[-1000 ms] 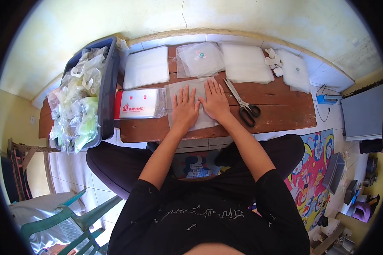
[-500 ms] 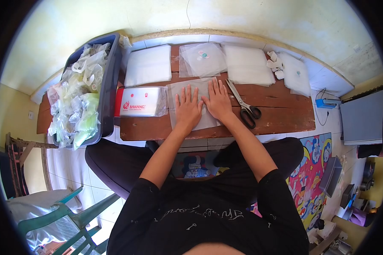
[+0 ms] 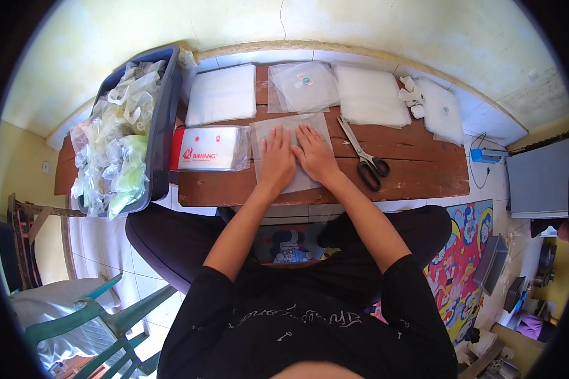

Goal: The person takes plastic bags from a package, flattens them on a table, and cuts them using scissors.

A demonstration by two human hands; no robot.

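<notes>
Both hands lie palm down on a clear plastic sheet or bag [image 3: 297, 184] near the front edge of the wooden table [image 3: 417, 180]. My left hand [image 3: 277, 159] presses on its left part, fingers stretched forward. Beside it, my right hand [image 3: 316, 153] rests flat on the right part, with the thumb close to the left hand. Black-handled scissors [image 3: 364, 156] lie just right of the sheet, blades pointing away. To the left is a red and white pack marked BAWANG [image 3: 210, 149].
A dark bin [image 3: 164, 126] full of knotted plastic bags stands at the left. Along the back lie stacks of clear plastic [image 3: 221, 95], [image 3: 372, 95] and loose sheets [image 3: 297, 88]. White strips [image 3: 409, 91] lie by a right-hand stack [image 3: 442, 110]. A green chair [image 3: 101, 316] is at lower left.
Both hands have drawn slightly closer together and the right hand has slid a little down and left over the sheet. The view has shifted slightly.
</notes>
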